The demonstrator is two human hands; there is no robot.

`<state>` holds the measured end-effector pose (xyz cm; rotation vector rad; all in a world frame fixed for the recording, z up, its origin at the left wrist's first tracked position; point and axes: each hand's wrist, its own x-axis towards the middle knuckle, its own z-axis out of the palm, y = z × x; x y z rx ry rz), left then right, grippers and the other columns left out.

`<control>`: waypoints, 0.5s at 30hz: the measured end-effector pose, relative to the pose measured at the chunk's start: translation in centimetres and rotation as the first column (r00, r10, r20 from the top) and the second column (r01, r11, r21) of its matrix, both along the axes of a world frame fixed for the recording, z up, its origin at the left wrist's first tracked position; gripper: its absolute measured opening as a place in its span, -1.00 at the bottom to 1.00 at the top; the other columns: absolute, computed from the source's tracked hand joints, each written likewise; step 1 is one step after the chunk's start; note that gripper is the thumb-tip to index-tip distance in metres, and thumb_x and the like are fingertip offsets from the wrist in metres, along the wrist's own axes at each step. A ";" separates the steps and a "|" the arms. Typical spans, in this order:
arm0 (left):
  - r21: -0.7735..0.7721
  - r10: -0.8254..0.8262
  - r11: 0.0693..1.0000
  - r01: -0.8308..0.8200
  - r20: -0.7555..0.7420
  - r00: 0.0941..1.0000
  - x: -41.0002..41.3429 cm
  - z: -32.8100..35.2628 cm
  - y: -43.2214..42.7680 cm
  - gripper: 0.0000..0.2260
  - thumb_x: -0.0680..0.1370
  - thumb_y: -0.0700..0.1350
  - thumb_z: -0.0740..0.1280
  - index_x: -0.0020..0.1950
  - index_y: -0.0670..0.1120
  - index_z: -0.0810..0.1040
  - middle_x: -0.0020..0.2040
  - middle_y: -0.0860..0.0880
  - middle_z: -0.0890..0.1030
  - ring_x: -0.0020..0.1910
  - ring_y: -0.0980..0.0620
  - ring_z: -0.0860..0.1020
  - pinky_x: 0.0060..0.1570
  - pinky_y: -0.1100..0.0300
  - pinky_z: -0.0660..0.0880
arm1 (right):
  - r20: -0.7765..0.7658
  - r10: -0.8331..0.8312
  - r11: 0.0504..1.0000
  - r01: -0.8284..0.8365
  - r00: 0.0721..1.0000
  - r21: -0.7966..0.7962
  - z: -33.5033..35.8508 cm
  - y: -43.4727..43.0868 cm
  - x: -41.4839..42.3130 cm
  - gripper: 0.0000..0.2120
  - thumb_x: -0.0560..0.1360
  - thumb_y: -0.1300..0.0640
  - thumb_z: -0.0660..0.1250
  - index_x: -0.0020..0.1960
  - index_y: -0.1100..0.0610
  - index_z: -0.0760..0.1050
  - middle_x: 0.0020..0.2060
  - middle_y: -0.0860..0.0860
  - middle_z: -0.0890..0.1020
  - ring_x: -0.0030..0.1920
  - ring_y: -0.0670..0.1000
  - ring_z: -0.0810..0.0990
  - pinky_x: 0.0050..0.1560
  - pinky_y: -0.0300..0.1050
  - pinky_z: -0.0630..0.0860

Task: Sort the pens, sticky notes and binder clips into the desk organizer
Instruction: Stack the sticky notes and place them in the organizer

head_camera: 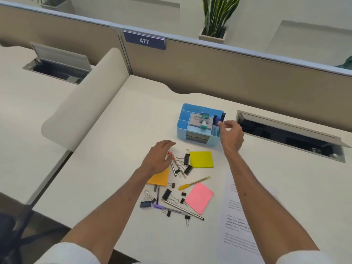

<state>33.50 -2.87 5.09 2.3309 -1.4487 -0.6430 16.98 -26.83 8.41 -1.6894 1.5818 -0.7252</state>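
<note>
Right hand [231,137] pinches the blue pen [219,120] by its top, barrel down in the desk organizer [182,119] slot just past the fingertips; an off-centre release could tip it out. Left hand [158,157] is loosely spread and holds nothing, with loose pens [176,166] just under the fingers; a sloppy grab may snag the binder clips [187,169] beside them.

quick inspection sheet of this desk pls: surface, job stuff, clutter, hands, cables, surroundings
surface: white desk, stationery scattered near its front
job's things: blue organizer partly filled; yellow sticky note, orange sticky note, pink sticky note, loose pens and binder clips lie on the desk
clutter: printed sheets at right
hands: left hand open over loose pens; right hand pinches blue pen standing in organizer's right compartment
cables: nothing seen
surroundings: partition tagged 477, potted plant, open desk hatch
</note>
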 end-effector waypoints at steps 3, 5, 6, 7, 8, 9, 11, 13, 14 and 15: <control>0.067 0.034 0.997 -0.033 -0.004 0.999 0.3 -0.1 0.6 -0.58 0.71 -0.09 0.31 0.59 -0.02 0.42 0.52 -0.01 0.46 0.52 -0.07 0.42 0.47 -0.09 0.43 | 0.045 -0.076 0.997 0.077 0.996 -0.015 -0.2 1.0 -0.4 -0.77 0.69 -0.03 0.35 0.09 0.12 0.65 -0.01 -0.03 0.70 0.03 0.06 0.66 0.03 0.02 0.58; 0.087 0.056 0.995 -0.054 -0.017 0.998 0.6 0.0 1.3 -0.63 0.68 -0.08 0.36 0.49 -0.01 0.46 0.39 0.00 0.52 0.41 -0.07 0.47 0.40 -0.08 0.45 | 0.014 -0.111 0.994 0.111 0.994 0.016 -0.7 1.7 -1.0 -0.78 0.70 0.00 0.32 0.07 0.13 0.65 -0.07 -0.01 0.68 -0.04 0.08 0.65 -0.09 -0.06 0.49; 0.092 0.063 0.994 -0.060 -0.025 0.998 0.9 0.0 1.7 -0.64 0.66 -0.05 0.39 0.44 0.00 0.48 0.32 0.01 0.55 0.37 -0.07 0.49 0.37 -0.08 0.46 | -0.005 -0.112 0.993 0.112 0.994 0.047 -1.1 2.1 -1.4 -0.79 0.70 0.02 0.32 0.05 0.13 0.64 -0.10 -0.01 0.67 -0.06 0.11 0.66 -0.11 -0.07 0.47; 0.100 0.065 0.993 -0.061 -0.029 0.998 1.1 0.0 2.1 -0.65 0.63 -0.02 0.43 0.40 0.01 0.49 0.27 0.03 0.56 0.33 -0.06 0.51 0.35 -0.07 0.47 | -0.029 -0.097 0.992 0.099 0.995 0.081 -1.4 2.6 -1.8 -0.81 0.69 0.04 0.33 0.03 0.13 0.63 -0.13 0.00 0.67 -0.06 0.14 0.67 -0.13 -0.07 0.47; 0.114 0.062 0.992 -0.058 -0.030 0.998 1.2 0.1 2.5 -0.64 0.61 0.03 0.46 0.36 0.02 0.49 0.24 0.04 0.57 0.30 -0.05 0.51 0.33 -0.06 0.46 | -0.060 -0.070 0.991 0.076 0.996 0.106 -1.8 3.2 -2.2 -0.84 0.68 0.07 0.34 0.02 0.13 0.62 -0.13 0.02 0.68 -0.07 0.16 0.68 -0.14 -0.06 0.49; 0.133 0.056 0.990 -0.051 -0.032 0.998 1.4 0.1 2.9 -0.62 0.59 0.08 0.49 0.34 0.03 0.50 0.23 0.05 0.57 0.28 -0.03 0.51 0.33 -0.05 0.46 | -0.092 -0.040 0.992 0.050 0.995 0.115 -2.2 3.8 -2.6 -0.87 0.66 0.10 0.35 0.02 0.13 0.62 -0.11 0.05 0.69 -0.08 0.16 0.67 -0.14 -0.05 0.50; 0.173 0.030 0.985 -0.024 -0.033 0.999 1.6 0.1 3.6 -0.56 0.54 0.15 0.54 0.32 0.05 0.50 0.23 0.07 0.56 0.26 0.00 0.49 0.34 -0.03 0.43 | -0.137 0.003 0.993 0.013 0.991 0.117 -2.8 5.1 -3.2 -0.93 0.64 0.15 0.35 0.05 0.12 0.60 -0.05 0.08 0.71 -0.07 0.16 0.65 -0.12 -0.02 0.54; 0.211 -0.022 0.977 0.024 -0.012 1.000 1.7 0.1 4.3 -0.52 0.51 0.18 0.56 0.33 0.07 0.50 0.25 0.08 0.54 0.28 0.01 0.47 0.36 -0.03 0.41 | -0.188 0.078 0.984 -0.045 0.979 0.175 -3.1 6.0 -3.5 -0.89 0.61 0.15 0.37 0.12 0.10 0.61 0.04 0.08 0.71 0.04 0.20 0.67 -0.01 0.04 0.59; 0.230 -0.048 0.972 0.047 0.001 0.999 1.7 0.1 4.6 -0.51 0.50 0.18 0.56 0.35 0.08 0.50 0.27 0.07 0.53 0.29 0.01 0.46 0.37 -0.03 0.40 | -0.224 0.142 0.971 -0.092 0.964 0.219 -3.2 6.3 -3.7 -0.83 0.60 0.12 0.39 0.19 0.09 0.60 0.11 0.08 0.70 0.11 0.21 0.67 0.06 0.05 0.60; 0.246 -0.068 0.967 0.063 0.013 0.998 1.7 0.1 4.8 -0.50 0.50 0.18 0.56 0.36 0.09 0.50 0.27 0.06 0.52 0.30 0.00 0.46 0.39 -0.04 0.39 | -0.256 0.209 0.957 -0.143 0.944 0.254 -3.3 6.6 -3.8 -0.75 0.60 0.09 0.41 0.26 0.08 0.58 0.17 0.08 0.67 0.16 0.20 0.66 0.11 0.06 0.59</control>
